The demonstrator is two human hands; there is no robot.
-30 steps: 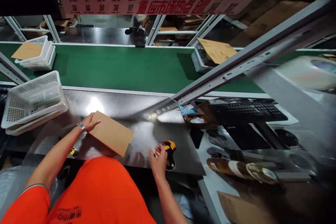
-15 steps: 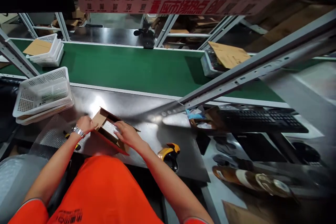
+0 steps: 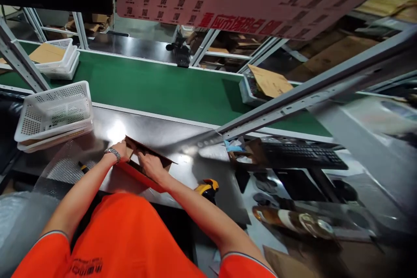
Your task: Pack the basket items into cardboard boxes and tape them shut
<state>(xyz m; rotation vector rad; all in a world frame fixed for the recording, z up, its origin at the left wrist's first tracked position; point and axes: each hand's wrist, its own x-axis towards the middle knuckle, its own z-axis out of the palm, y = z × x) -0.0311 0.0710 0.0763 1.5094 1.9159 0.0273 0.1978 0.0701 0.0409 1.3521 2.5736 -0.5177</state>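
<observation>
Bench (image 3: 189, 169), open ctn (image 3: 138, 176); L hand (image 3: 121, 151) gripping end, R hand (image 3: 151, 166) inside

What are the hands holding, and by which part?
The left hand grips the open cardboard box by its left end; the right hand is inside, any hold hidden.

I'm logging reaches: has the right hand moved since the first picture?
Yes: the right hand moved left relative to the slanted grey metal post, to the open brown cardboard box.

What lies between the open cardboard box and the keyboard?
From the box, the head view shows metal tabletop, then a small brown container holding blue and white items.
</observation>
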